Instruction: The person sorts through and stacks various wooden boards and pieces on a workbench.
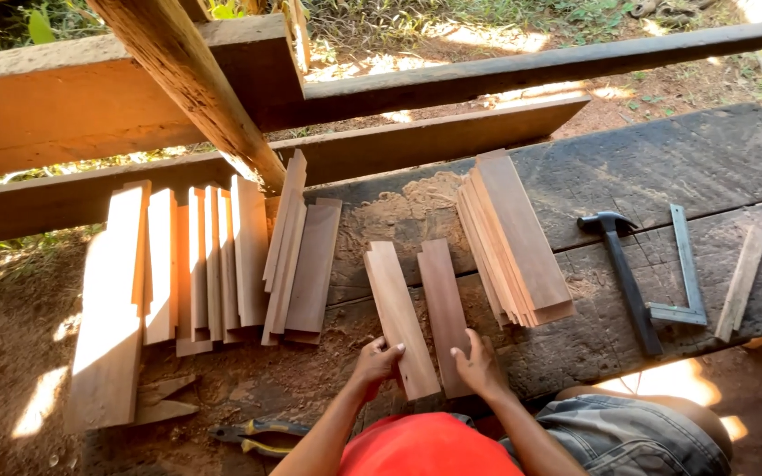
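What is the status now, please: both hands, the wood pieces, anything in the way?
Left hand on left board, right hand on right board. Boards flat on workbench, side by side. Hammer and square lie apart, right.

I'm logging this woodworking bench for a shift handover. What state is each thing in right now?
Left hand: resting on left reddish wooden slat, lying flat.
Right hand: resting on right reddish wooden slat, flat alongside.
Stack of thin boards: fanned, leaning.
Black hammer: lying unused.
Metal try square: lying flat.
Yellow-handled pliers: on the ground.
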